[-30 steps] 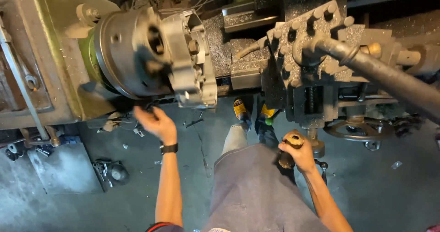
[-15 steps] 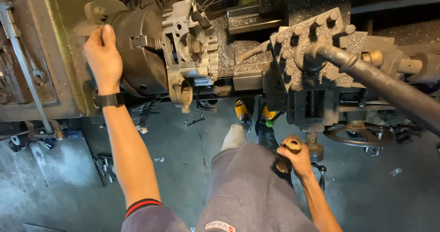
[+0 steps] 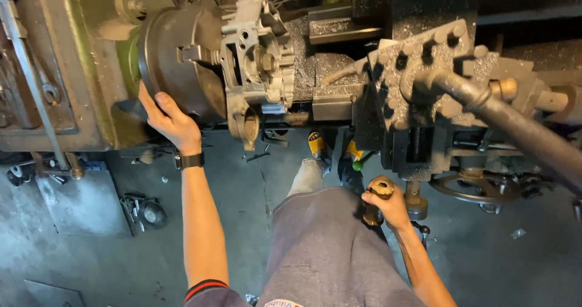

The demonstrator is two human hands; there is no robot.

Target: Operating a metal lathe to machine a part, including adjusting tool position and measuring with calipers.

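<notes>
Left hand (image 3: 165,120) lay open, palm flat against rim of large grey steel lathe chuck (image 3: 176,64); fingers not wrapped. Right hand (image 3: 388,203) was closed around worn brown knobbed lever handle (image 3: 377,195) below carriage. Pale cast-aluminium housing (image 3: 257,58) sat clamped on chuck face, lug hanging low. Advice: keep palm on smooth rim, clear of jaws and overhanging lug; steady grip on lever. Grey concrete floor (image 3: 242,210) was stained, littered with small metal parts. Tool post (image 3: 424,83) was coated in swarf. Dim workshop.
</notes>
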